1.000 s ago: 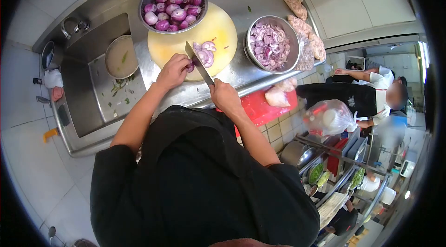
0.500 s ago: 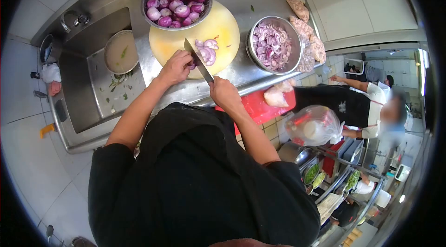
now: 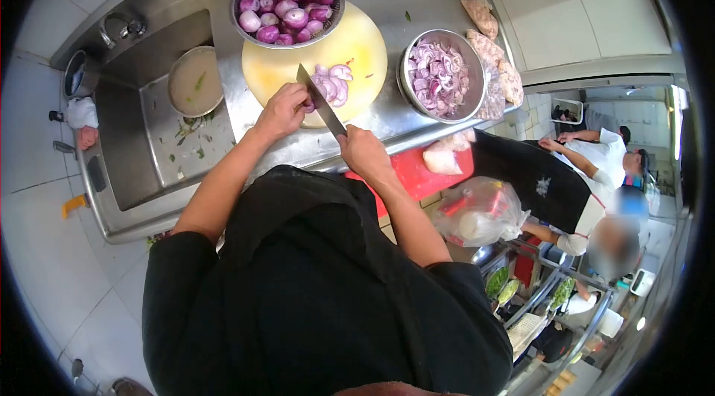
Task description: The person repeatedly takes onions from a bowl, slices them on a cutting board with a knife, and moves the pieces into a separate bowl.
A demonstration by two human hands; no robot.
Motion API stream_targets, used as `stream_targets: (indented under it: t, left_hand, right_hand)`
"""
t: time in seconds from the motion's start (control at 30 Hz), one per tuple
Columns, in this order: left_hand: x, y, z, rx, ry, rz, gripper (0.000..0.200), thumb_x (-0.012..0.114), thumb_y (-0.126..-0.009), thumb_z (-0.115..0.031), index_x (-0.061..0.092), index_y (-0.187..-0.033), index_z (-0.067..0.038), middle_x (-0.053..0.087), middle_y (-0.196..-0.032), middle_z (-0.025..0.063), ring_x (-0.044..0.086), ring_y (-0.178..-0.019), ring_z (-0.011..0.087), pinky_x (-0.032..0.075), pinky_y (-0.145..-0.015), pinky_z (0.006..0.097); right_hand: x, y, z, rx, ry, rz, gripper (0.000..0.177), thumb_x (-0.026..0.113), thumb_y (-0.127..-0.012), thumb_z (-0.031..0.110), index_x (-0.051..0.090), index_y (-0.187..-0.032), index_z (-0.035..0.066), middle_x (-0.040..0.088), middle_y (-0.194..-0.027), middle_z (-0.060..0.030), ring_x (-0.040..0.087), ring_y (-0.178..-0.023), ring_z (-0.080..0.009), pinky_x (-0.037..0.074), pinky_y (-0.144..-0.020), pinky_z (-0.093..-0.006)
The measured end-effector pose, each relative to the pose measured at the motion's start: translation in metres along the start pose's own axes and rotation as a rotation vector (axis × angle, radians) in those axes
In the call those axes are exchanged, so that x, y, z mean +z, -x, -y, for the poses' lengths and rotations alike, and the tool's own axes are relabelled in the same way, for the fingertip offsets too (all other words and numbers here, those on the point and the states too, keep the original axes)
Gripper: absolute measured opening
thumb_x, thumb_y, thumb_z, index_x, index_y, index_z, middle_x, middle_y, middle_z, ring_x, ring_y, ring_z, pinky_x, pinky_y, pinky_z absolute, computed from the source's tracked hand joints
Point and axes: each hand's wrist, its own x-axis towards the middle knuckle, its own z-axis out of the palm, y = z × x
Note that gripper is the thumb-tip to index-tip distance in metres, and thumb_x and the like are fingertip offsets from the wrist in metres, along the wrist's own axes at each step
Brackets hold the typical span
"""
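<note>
My right hand (image 3: 363, 150) is closed round the handle of a kitchen knife (image 3: 322, 104), whose blade slants up and left over a round yellowish cutting board (image 3: 365, 46). My left hand (image 3: 283, 110), fingers curled, presses a piece of red onion (image 3: 309, 107) on the board close beside the blade. Most of that piece is hidden by the fingers. Purple-white onion slices (image 3: 333, 86) lie on the blade's other side. A colander (image 3: 337, 20) of peeled whole red onions overlaps the board's far edge. On the right, a metal bowl (image 3: 478, 91) holds sliced onion.
Left is a sink (image 3: 119, 135) with a pot of cloudy water (image 3: 195, 83) and leaf scraps. Bags of pale pieces (image 3: 506, 80) line the counter's right end. A red board (image 3: 406, 173) bears a pale piece (image 3: 443, 160). Nearby, a person in a black apron (image 3: 536, 180) holds a plastic bag (image 3: 480, 210).
The person on the right has moved closer to the front, and their plastic bag has shifted left. Another person in white now shows behind them. Both my hands and the knife have barely moved.
</note>
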Motion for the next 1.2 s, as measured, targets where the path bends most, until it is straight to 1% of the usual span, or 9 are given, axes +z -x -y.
stream_targets:
  t: [0.27, 0.4, 0.5, 0.6, 0.67, 0.73, 0.8, 0.9, 1.2]
  left_hand:
    - [0.001, 0.005, 0.000, -0.056, 0.012, 0.016, 0.018, 0.067, -0.076, 0.005, 0.064, -0.092, -0.001, 0.063, -0.099, 0.0138, 0.062, -0.099, 0.0349, 0.052, -0.087, 0.0436]
    - [0.004, -0.006, -0.007, -0.071, -0.109, 0.003, 0.017, 0.071, -0.079, -0.003, 0.067, -0.095, -0.002, 0.066, -0.099, 0.0131, 0.063, -0.100, 0.0348, 0.052, -0.089, 0.0438]
    - [-0.002, -0.013, -0.018, -0.237, -0.381, 0.215, 0.028, 0.073, -0.083, -0.018, 0.071, -0.108, -0.004, 0.070, -0.096, 0.0135, 0.065, -0.108, 0.0345, 0.052, -0.092, 0.0425]
    - [0.008, -0.025, -0.038, -0.650, -0.292, 0.149, 0.026, 0.076, -0.079, -0.017, 0.070, -0.101, -0.004, 0.070, -0.092, 0.0126, 0.067, -0.099, 0.0342, 0.055, -0.086, 0.0443]
    - [-0.001, -0.024, -0.050, -0.734, -0.145, 0.134, 0.019, 0.075, -0.081, -0.015, 0.070, -0.096, -0.004, 0.070, -0.093, 0.0127, 0.067, -0.097, 0.0341, 0.055, -0.085, 0.0450]
    - [-0.007, -0.017, -0.047, -0.545, -0.074, 0.078, 0.015, 0.074, -0.081, -0.011, 0.070, -0.094, -0.005, 0.070, -0.095, 0.0123, 0.068, -0.095, 0.0342, 0.055, -0.084, 0.0452]
    - [-0.011, -0.003, -0.028, -0.085, -0.072, -0.030, 0.012, 0.072, -0.082, -0.007, 0.069, -0.094, -0.006, 0.070, -0.096, 0.0115, 0.067, -0.095, 0.0344, 0.055, -0.084, 0.0450]
    - [-0.006, -0.003, -0.008, 0.065, -0.009, 0.045, 0.012, 0.069, -0.081, -0.001, 0.067, -0.092, -0.006, 0.068, -0.094, 0.0110, 0.066, -0.094, 0.0338, 0.053, -0.084, 0.0443]
    - [-0.003, -0.008, -0.001, 0.093, -0.085, 0.129, 0.011, 0.071, -0.080, -0.001, 0.066, -0.089, -0.003, 0.066, -0.094, 0.0124, 0.063, -0.097, 0.0341, 0.051, -0.086, 0.0442]
  right_hand:
    - [0.010, -0.009, -0.009, -0.014, -0.012, 0.030, 0.032, 0.059, -0.101, 0.028, 0.068, -0.106, -0.002, 0.073, -0.096, -0.0314, 0.070, -0.096, -0.0510, 0.054, -0.088, -0.0591]
    - [-0.006, -0.014, -0.019, 0.037, -0.052, 0.020, 0.036, 0.059, -0.101, 0.031, 0.068, -0.110, -0.004, 0.072, -0.101, -0.0323, 0.069, -0.101, -0.0502, 0.053, -0.092, -0.0587]
    - [-0.007, -0.011, -0.021, 0.061, -0.062, 0.011, 0.037, 0.059, -0.102, 0.031, 0.068, -0.112, -0.003, 0.072, -0.104, -0.0324, 0.069, -0.104, -0.0498, 0.052, -0.094, -0.0587]
    - [-0.003, -0.007, -0.018, 0.077, -0.090, 0.001, 0.037, 0.058, -0.102, 0.032, 0.068, -0.111, -0.002, 0.072, -0.104, -0.0320, 0.069, -0.104, -0.0497, 0.052, -0.094, -0.0587]
    - [0.000, -0.004, -0.017, 0.091, -0.100, -0.010, 0.037, 0.057, -0.102, 0.032, 0.068, -0.110, -0.002, 0.072, -0.103, -0.0316, 0.069, -0.104, -0.0497, 0.052, -0.094, -0.0586]
    - [0.002, 0.000, -0.013, 0.102, -0.101, -0.020, 0.037, 0.057, -0.102, 0.032, 0.068, -0.109, -0.002, 0.072, -0.103, -0.0313, 0.069, -0.103, -0.0497, 0.052, -0.094, -0.0585]
    - [0.006, 0.004, -0.008, 0.099, -0.085, -0.024, 0.035, 0.057, -0.103, 0.031, 0.067, -0.108, -0.002, 0.073, -0.101, -0.0306, 0.069, -0.101, -0.0498, 0.053, -0.092, -0.0587]
    - [0.014, 0.004, -0.004, 0.084, -0.059, -0.037, 0.032, 0.057, -0.103, 0.029, 0.067, -0.108, -0.001, 0.073, -0.099, -0.0306, 0.070, -0.099, -0.0495, 0.053, -0.091, -0.0590]
    - [0.013, 0.014, 0.001, -0.014, -0.021, -0.106, 0.027, 0.057, -0.102, 0.024, 0.066, -0.105, -0.001, 0.073, -0.089, -0.0303, 0.072, -0.088, -0.0500, 0.056, -0.084, -0.0587]
